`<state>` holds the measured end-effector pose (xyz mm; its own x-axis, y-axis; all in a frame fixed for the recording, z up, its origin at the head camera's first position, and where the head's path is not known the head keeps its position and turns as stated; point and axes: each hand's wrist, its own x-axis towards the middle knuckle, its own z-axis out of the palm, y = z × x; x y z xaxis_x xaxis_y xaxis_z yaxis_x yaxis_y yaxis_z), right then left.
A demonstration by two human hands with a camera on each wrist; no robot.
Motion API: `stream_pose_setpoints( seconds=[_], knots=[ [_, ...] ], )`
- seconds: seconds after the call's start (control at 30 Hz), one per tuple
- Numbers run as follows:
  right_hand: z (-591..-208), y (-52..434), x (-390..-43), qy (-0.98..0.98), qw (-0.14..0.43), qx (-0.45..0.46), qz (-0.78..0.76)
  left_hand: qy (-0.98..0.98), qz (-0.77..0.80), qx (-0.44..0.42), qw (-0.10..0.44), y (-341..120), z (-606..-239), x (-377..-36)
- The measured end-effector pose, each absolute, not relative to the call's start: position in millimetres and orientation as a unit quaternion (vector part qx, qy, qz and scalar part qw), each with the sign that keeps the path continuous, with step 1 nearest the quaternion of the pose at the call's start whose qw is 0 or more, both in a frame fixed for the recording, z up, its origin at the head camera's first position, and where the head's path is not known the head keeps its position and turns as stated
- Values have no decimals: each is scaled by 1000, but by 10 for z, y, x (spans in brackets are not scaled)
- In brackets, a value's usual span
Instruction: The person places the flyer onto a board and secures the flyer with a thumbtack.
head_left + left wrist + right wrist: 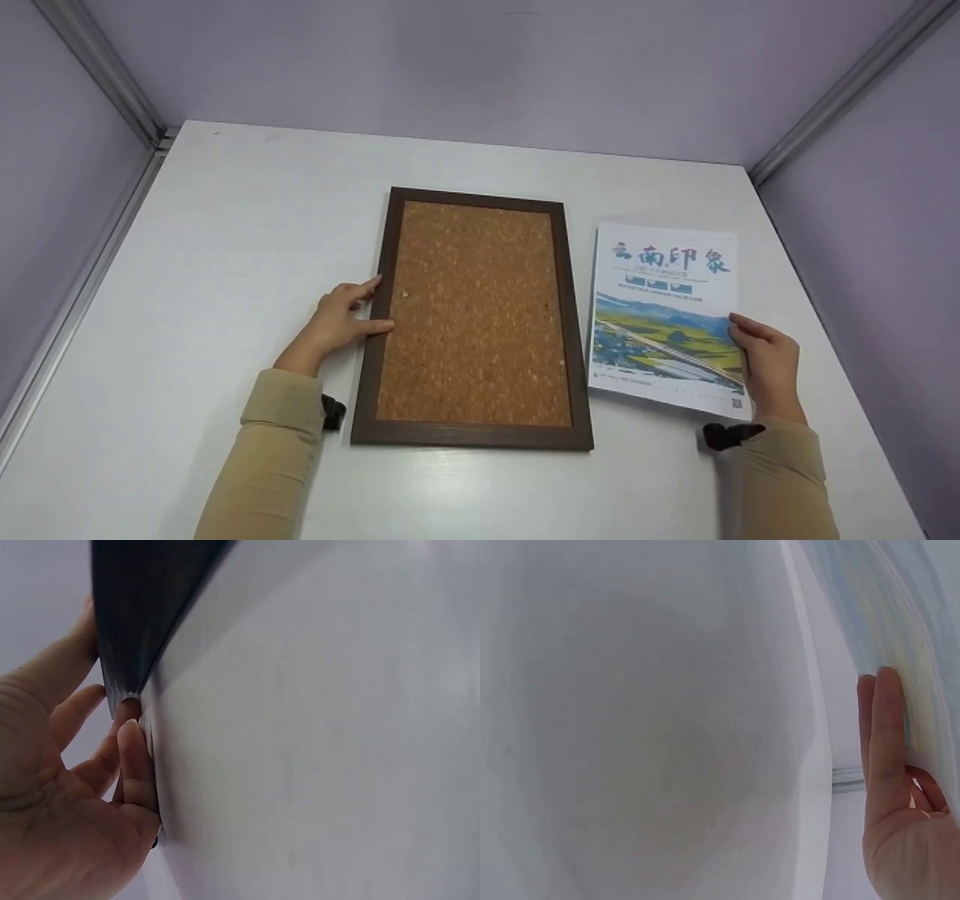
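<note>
A cork board (476, 315) with a dark brown wooden frame lies upright in the middle of the white table. At the left side of that frame, my left hand (334, 326) grips the edge, thumb on top. In the left wrist view, fingers (131, 754) reach to the underside of the dark frame (146, 600). To the right of the board is a printed poster (667, 319) with Chinese lettering and a landscape. My right hand (769, 360) holds the poster by its right edge. The right wrist view shows straight fingers (889, 727) against the poster's back.
The white table (225, 247) has a purple-grey panel (480, 75) behind it and more panels at both sides. Metal rails (847, 90) run along the corners. Black wrist devices (731, 435) show beside both sleeves.
</note>
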<state>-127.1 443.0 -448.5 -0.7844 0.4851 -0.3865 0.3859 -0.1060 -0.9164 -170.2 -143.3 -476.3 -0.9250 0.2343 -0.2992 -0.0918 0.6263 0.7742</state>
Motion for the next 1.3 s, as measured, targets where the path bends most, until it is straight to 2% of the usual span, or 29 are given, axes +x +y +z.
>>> stream_pose_setpoints(
  seconds=[0.8, 1.3],
  knots=[
    [-4485, 4011, -1353, -670, 38, -289, 683, 882, 427, 40, 197, -1411, -4769, -1721],
    [-4605, 3534, -1406, -710, 29, -256, 655, 885, 422, 46, 190, -1390, -4763, -1727]
  ],
)
